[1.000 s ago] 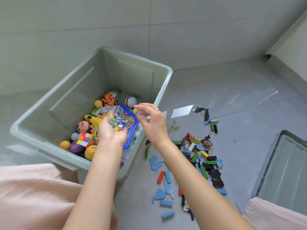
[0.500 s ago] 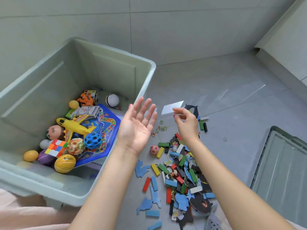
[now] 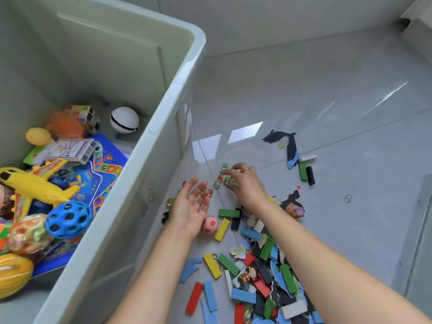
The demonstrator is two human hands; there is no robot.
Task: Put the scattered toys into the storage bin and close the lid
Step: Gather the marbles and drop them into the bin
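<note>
The pale green storage bin [image 3: 145,146] stands open on the left, holding a yellow plane [image 3: 35,183], a blue holed ball [image 3: 67,219], a white ball [image 3: 124,119] and other toys. Several glass marbles [image 3: 218,183] lie on the floor just right of the bin wall. My right hand [image 3: 245,185] is down over them, its fingertips and thumb pinching one marble. My left hand [image 3: 191,206] lies open beside them, palm turned up, holding nothing. A small pink ball [image 3: 210,224] sits by my left wrist.
A heap of coloured wooden blocks and foam puzzle pieces [image 3: 257,277] covers the floor under my right forearm. A whale-shaped foam piece [image 3: 278,137] and a lone marble [image 3: 348,198] lie farther out. The bin's grey lid [image 3: 423,242] rests at the right edge.
Both hands left the bin and dropped to the floor beside it. My left hand emptied its marbles and opened. My right hand reached onto the loose marbles. The view moved closer and lower.
</note>
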